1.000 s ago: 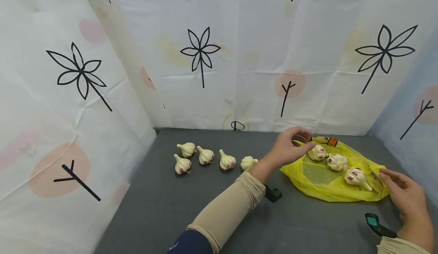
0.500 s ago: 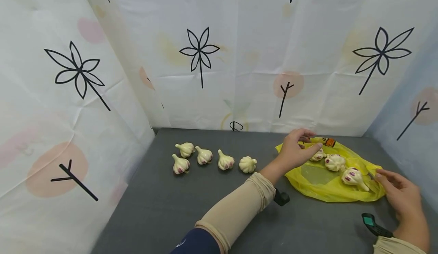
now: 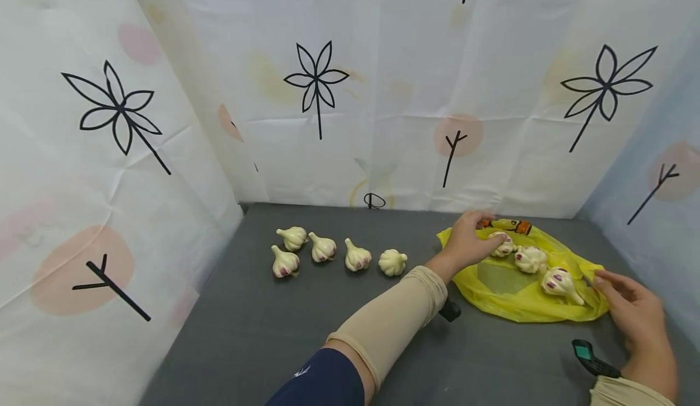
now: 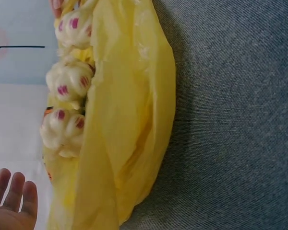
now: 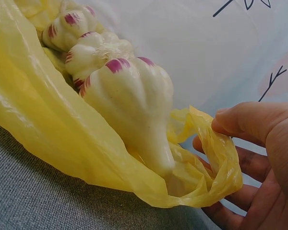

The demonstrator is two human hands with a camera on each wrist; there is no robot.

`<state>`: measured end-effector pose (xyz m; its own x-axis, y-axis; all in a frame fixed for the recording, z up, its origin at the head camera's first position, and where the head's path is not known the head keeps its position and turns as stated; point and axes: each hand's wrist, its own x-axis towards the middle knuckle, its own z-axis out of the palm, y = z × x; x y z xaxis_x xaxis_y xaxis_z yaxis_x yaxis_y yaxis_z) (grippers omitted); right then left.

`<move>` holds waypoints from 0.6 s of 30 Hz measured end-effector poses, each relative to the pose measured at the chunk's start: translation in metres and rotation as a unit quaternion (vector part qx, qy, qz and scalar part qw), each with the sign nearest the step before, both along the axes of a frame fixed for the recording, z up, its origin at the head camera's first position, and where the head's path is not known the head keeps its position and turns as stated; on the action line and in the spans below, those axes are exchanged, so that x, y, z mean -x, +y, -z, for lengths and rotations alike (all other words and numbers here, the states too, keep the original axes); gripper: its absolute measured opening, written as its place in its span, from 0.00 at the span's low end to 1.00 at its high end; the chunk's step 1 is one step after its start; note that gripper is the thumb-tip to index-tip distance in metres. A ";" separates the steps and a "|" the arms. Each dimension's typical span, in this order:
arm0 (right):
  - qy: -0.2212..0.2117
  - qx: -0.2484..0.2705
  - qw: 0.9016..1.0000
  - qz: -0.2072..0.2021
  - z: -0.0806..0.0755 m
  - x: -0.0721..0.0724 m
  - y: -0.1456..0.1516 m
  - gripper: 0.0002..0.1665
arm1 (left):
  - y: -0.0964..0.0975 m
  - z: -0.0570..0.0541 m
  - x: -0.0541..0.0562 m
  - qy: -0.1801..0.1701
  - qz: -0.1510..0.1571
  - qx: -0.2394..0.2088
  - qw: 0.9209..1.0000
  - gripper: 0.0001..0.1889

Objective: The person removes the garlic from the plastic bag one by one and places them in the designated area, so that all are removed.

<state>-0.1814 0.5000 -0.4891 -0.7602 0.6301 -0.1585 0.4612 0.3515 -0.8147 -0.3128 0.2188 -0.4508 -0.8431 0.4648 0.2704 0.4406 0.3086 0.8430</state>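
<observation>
A yellow plastic bag [image 3: 508,309] lies spread on the right of the table with three garlic bulbs [image 3: 530,259] in it. My right hand [image 3: 637,312] pinches the bag's right edge between thumb and fingers; the right wrist view shows the thin film [image 5: 213,148] gathered there beside the nearest bulb's stem [image 5: 153,148]. My left hand [image 3: 467,239] reaches over the bag's left end, its thumb overlapping the leftmost bulb [image 3: 503,247] in the head view. In the left wrist view the left fingers [image 4: 13,196] are extended and apart from the bulbs [image 4: 62,134].
Several more garlic bulbs [image 3: 358,255] stand on the dark grey table [image 3: 306,327] left of the bag. Patterned white cloth [image 3: 339,163] rises behind the table and along both sides. Each wrist wears a black camera band [image 3: 593,360].
My left hand has come closer to the leftmost bulb in the bag. My right hand keeps its hold on the bag's edge. The head view has shifted slightly.
</observation>
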 end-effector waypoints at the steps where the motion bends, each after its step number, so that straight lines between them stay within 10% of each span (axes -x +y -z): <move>1: 0.001 -0.001 1.000 0.000 0.000 0.000 0.000 0.32 | 0.000 0.001 0.001 -0.005 0.000 0.005 1.000 0.23; 18: 0.035 0.000 0.999 -0.042 -0.001 -0.008 0.011 0.19 | 0.011 0.017 0.009 -0.072 -0.009 0.053 0.996 0.27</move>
